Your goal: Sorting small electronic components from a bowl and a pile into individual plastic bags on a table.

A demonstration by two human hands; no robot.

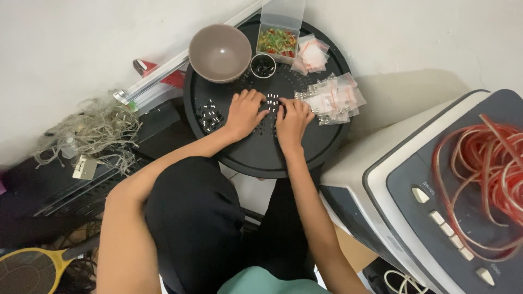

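Resting on tray: both hands lie flat on the round black tray (256, 158), side by side near its middle.
Left hand: the left hand (243, 114) is palm down, fingers a little spread and lightly curled; the fingertips touch the small metal pieces (272, 101) between the two hands. I cannot tell if it pinches one.
Loose parts, left: a group of small black and silver parts (210, 115) lies on the tray just left of the left hand.
Right hand: the right hand (293, 121) is also palm down, fingers bent and close together, touching the same small metal pieces; a grip is not visible.
Bowl: the brown bowl (220, 52) at the far left edge of the tray looks empty.
Small cup: the small round cup (263, 65), right of the bowl, holds dark little parts.
Clear box: the clear plastic box (278, 34) at the far side holds green, red and yellow pieces.
Bags: small clear bags (333, 98) with metal parts are piled just right of the right hand.
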